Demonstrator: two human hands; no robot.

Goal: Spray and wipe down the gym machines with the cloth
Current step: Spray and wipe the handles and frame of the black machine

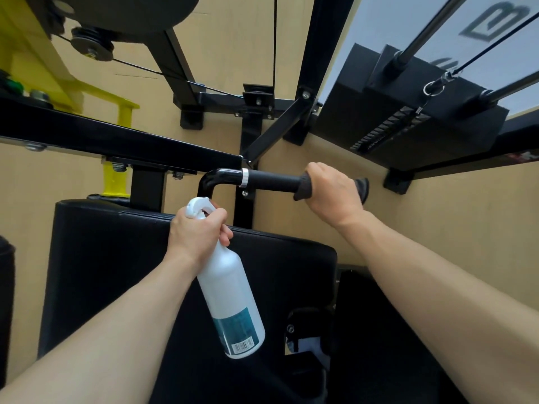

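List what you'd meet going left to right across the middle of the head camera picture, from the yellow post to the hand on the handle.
Yellow post → chrome ring on the handle → black foam grip → dark cloth wrapped round the grip → right hand gripping it.

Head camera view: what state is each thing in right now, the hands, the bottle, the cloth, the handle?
Left hand: grips the spray bottle's neck.
Spray bottle: held tilted, nozzle up near the handle's bend.
Right hand: wraps the cloth around the handle's end.
Cloth: dark, bunched under the hand.
Handle: horizontal, its end covered.
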